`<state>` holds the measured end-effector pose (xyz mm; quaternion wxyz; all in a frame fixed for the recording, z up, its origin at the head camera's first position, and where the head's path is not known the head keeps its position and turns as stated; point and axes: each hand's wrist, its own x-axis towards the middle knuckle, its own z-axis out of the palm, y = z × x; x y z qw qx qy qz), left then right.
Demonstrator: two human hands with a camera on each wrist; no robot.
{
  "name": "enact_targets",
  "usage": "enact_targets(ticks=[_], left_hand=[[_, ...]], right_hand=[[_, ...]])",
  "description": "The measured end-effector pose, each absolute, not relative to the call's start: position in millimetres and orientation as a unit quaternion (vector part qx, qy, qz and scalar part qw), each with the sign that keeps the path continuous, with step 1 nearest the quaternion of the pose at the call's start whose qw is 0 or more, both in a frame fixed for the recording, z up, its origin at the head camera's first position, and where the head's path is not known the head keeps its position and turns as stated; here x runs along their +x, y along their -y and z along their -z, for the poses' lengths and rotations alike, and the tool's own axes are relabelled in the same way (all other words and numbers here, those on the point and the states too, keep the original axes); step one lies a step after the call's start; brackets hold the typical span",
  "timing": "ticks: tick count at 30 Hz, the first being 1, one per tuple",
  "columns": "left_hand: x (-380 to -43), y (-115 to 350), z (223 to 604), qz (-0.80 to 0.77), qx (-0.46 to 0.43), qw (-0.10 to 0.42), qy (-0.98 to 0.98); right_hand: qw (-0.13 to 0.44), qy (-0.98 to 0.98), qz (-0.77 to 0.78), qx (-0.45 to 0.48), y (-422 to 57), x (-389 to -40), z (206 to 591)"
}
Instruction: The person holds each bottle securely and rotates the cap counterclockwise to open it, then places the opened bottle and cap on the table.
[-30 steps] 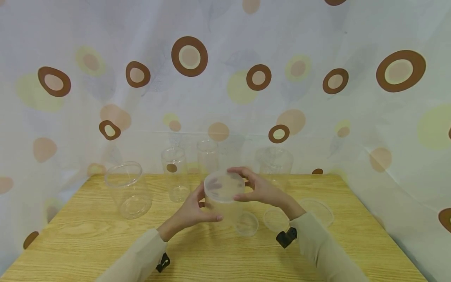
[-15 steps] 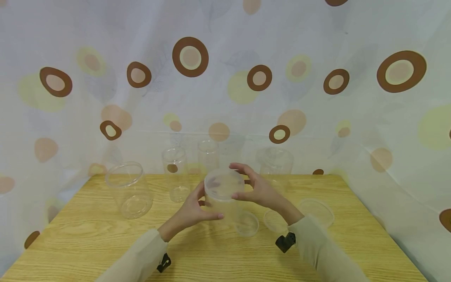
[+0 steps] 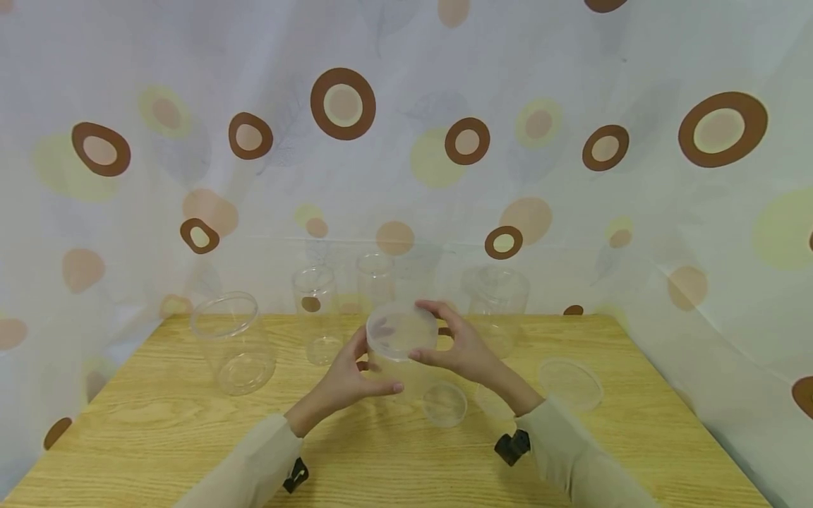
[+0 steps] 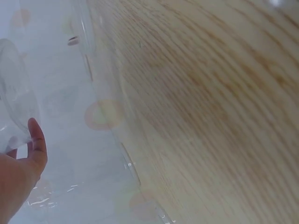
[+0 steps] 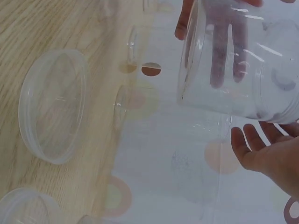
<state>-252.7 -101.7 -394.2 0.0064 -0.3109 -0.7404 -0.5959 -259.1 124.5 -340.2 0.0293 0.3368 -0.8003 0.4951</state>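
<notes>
A clear plastic jar (image 3: 400, 374) with a frosted round lid (image 3: 401, 331) on top is held over the table near the middle of the head view. My left hand (image 3: 348, 377) grips the jar's body from the left, thumb along the near side. From the right, my right hand (image 3: 466, 351) holds the lid's rim, thumb in front and fingers at the far side. The right wrist view shows the jar (image 5: 233, 70) raised off the wood, with left-hand fingers visible through its wall and my right hand (image 5: 271, 154) at its lidded end.
Tall clear jars (image 3: 317, 317) stand at the back, and a wider open jar (image 3: 233, 346) is at the left. Another wide jar (image 3: 498, 303) stands behind my right hand. Loose lids lie on the wooden table (image 3: 394, 466), including a small one (image 3: 444, 403) and a larger one (image 3: 570, 384).
My right hand has turned slightly at the lid, its thumb shifting left along the near rim and its wrist moving a little left. The left hand keeps its grip almost unmoved.
</notes>
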Motion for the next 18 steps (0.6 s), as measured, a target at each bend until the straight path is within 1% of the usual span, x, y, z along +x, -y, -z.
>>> enact_targets(ticks=[3, 8, 11, 15, 18], left_hand=[[-251.4, 102.6, 390.8, 0.604, -0.328, -0.005, 0.726], [-251.8, 105.8, 391.6, 0.605, -0.360, -0.046, 0.708], [-253.5, 106.8, 395.5, 0.600, -0.365, -0.061, 0.710], [-253.0, 106.9, 395.8, 0.594, -0.364, -0.058, 0.715], [-252.9, 106.5, 394.5, 0.596, -0.359, -0.044, 0.716]], right_hand=[[-0.017, 0.788, -0.494, 0.368, -129.8, -263.8, 337.2], [-0.136, 0.729, -0.518, 0.427, -140.8, -274.0, 334.2], [-0.183, 0.694, -0.532, 0.449, -144.0, -280.0, 335.6], [-0.195, 0.685, -0.530, 0.460, -145.2, -282.3, 335.9], [-0.178, 0.698, -0.524, 0.453, -144.2, -280.1, 335.1]])
